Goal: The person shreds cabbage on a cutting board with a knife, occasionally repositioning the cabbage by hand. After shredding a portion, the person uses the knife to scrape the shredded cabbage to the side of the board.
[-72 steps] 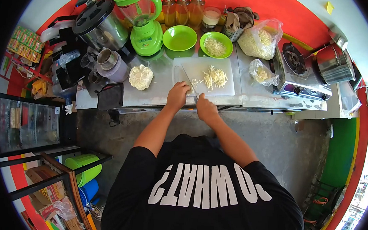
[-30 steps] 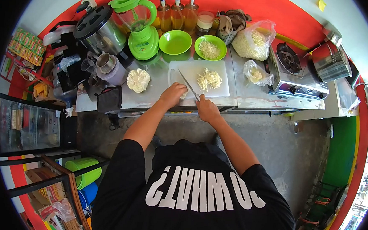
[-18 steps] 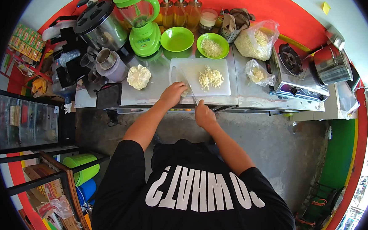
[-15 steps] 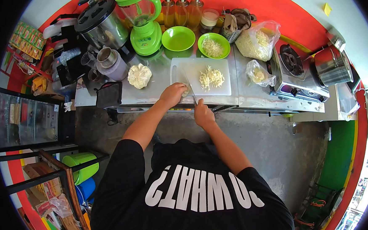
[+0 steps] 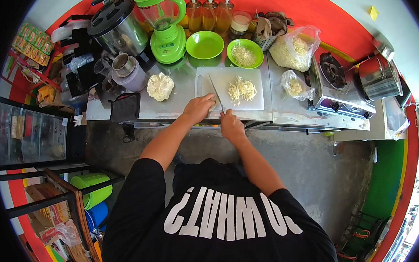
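Note:
A white cutting board [image 5: 204, 82] lies on the metal counter. My right hand [image 5: 232, 125] is closed round the handle of a knife [image 5: 216, 92], its blade slanting up and left over the board. At the board's lower left edge, my left hand [image 5: 199, 107] is closed on a small pale piece, mostly hidden under the fingers, beside the blade. Shredded cabbage [image 5: 242, 90] is heaped on the board's right half. A cabbage head [image 5: 160, 86] sits left of the board. Behind it stand an empty green bowl [image 5: 204, 44] and a green bowl [image 5: 258, 55] with shreds inside.
At the back are a green blender [image 5: 168, 44], pump bottles [image 5: 209, 16] and a large lidded pot [image 5: 122, 32]. Bags of shreds [image 5: 294, 49], a gas stove [image 5: 339, 93] and a steel pot [image 5: 379, 78] are on the right. A black pouch [image 5: 125, 107] hangs over the front edge.
The knife blade has shifted slightly left, closer to my left hand, and its tip has lifted a little. The view has moved slightly.

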### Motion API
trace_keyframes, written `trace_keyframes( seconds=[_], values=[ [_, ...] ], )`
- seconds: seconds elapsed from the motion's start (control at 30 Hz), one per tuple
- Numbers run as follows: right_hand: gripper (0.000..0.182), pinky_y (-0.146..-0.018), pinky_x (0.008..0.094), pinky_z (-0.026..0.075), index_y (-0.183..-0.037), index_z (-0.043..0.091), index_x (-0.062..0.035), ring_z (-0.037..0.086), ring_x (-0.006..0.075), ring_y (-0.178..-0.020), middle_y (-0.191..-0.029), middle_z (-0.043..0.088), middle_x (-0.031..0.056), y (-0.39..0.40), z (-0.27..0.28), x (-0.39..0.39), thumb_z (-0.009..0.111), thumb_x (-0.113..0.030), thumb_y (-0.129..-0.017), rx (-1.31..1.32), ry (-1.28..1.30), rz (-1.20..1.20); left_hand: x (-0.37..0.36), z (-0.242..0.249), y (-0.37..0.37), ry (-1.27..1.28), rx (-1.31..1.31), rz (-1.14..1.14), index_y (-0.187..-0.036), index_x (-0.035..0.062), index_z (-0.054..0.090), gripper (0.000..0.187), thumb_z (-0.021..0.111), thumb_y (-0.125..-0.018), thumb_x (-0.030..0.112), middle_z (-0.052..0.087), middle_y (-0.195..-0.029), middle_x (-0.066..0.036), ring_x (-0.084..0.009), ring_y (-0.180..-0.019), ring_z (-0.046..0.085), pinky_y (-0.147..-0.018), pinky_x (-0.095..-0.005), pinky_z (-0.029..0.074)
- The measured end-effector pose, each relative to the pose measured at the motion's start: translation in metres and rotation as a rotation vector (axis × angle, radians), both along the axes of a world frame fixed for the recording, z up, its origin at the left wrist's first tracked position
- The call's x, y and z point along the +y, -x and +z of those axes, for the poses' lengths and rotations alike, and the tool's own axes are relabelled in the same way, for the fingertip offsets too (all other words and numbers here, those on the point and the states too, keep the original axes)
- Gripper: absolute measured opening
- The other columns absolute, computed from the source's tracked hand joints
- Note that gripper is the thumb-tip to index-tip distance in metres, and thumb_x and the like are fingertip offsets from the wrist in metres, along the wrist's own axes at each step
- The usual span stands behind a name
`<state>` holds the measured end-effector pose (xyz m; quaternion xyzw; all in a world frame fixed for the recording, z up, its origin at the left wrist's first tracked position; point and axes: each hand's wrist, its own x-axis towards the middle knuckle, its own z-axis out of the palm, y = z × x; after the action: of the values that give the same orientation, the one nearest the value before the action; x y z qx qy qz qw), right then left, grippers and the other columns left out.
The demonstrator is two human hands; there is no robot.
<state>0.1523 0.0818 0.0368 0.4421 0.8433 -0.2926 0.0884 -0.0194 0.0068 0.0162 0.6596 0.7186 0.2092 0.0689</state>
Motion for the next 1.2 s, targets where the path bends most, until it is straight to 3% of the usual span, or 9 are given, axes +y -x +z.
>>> trace_keyframes(
  seconds=[0.23,0.37,0.47,0.63,0.93,1.03,1.1,1.2],
  values=[
    [0.038,-0.086,0.0531,0.055,-0.11,0.05,-0.0005,0.07,0.0449,-0.097,-0.101,0.071,0.0265,-0.004,0.003,-0.007,0.044,-0.038,-0.106,-0.021,-0.067,0.04,0.011,0.001,0.0,0.193,0.071,0.011,-0.098,0.0076,0.07,0.022,0.062,-0.079,-0.002,0.068,-0.106,-0.009,-0.0322,-0.093,0.07,-0.08,-0.0429,0.058],
    [0.038,-0.085,0.0517,0.056,-0.108,0.052,0.0,0.071,0.0439,-0.095,-0.099,0.072,0.0249,0.0,-0.012,-0.006,0.046,-0.037,-0.106,-0.016,-0.053,0.002,0.012,-0.004,0.003,0.181,0.082,-0.024,-0.099,0.0085,0.071,0.021,0.062,-0.081,0.001,0.07,-0.108,-0.009,-0.0319,-0.092,0.071,-0.08,-0.0429,0.058],
    [0.04,-0.087,0.0536,0.054,-0.109,0.054,0.0011,0.069,0.0464,-0.1,-0.103,0.069,0.0296,0.008,-0.002,0.004,0.045,-0.038,-0.106,0.036,-0.044,0.015,0.013,0.004,0.002,0.283,0.166,-0.013,-0.105,0.0119,0.072,0.026,0.061,-0.083,0.004,0.073,-0.109,-0.009,-0.0325,-0.092,0.071,-0.078,-0.0443,0.058],
    [0.041,-0.087,0.0532,0.054,-0.109,0.054,0.002,0.069,0.046,-0.099,-0.103,0.069,0.0296,0.003,0.003,-0.003,0.045,-0.038,-0.106,0.031,-0.047,0.035,0.015,0.013,0.003,0.341,0.155,0.016,-0.105,0.0201,0.075,0.029,0.061,-0.085,0.004,0.074,-0.095,-0.012,-0.0336,-0.087,0.072,-0.077,-0.0449,0.058],
    [0.039,-0.084,0.0544,0.055,-0.106,0.052,0.0023,0.07,0.0474,-0.094,-0.099,0.07,0.0303,0.008,0.003,0.005,0.045,-0.036,-0.106,0.052,-0.05,0.052,0.018,0.011,0.005,0.285,0.098,0.045,-0.097,0.0172,0.077,0.023,0.063,-0.083,0.006,0.073,-0.087,-0.016,-0.0355,-0.083,0.072,-0.075,-0.0469,0.057],
    [0.038,-0.086,0.0498,0.057,-0.108,0.053,0.002,0.071,0.0435,-0.096,-0.1,0.072,0.0263,0.003,0.005,-0.001,0.046,-0.035,-0.106,0.016,-0.051,0.078,0.016,0.011,0.004,0.281,0.129,0.032,-0.097,0.0161,0.076,0.022,0.063,-0.083,0.005,0.073,-0.086,-0.016,-0.0358,-0.083,0.071,-0.075,-0.0467,0.057],
    [0.041,-0.086,0.0538,0.054,-0.108,0.054,0.004,0.069,0.0477,-0.097,-0.101,0.069,0.0302,-0.006,0.002,-0.011,0.044,-0.036,-0.106,0.024,-0.004,0.023,0.015,0.009,0.004,0.301,0.127,0.031,-0.098,0.0159,0.076,0.022,0.064,-0.083,0.005,0.073,-0.086,-0.016,-0.0357,-0.083,0.071,-0.075,-0.0465,0.057],
    [0.04,-0.086,0.0541,0.054,-0.108,0.054,0.0043,0.068,0.0477,-0.098,-0.101,0.069,0.0302,-0.004,-0.002,-0.011,0.045,-0.035,-0.106,0.004,0.034,-0.03,0.016,0.01,0.002,0.293,0.128,0.037,-0.098,0.0153,0.075,0.023,0.063,-0.083,0.004,0.073,-0.088,-0.015,-0.0355,-0.084,0.072,-0.074,-0.0463,0.057]
  ],
)
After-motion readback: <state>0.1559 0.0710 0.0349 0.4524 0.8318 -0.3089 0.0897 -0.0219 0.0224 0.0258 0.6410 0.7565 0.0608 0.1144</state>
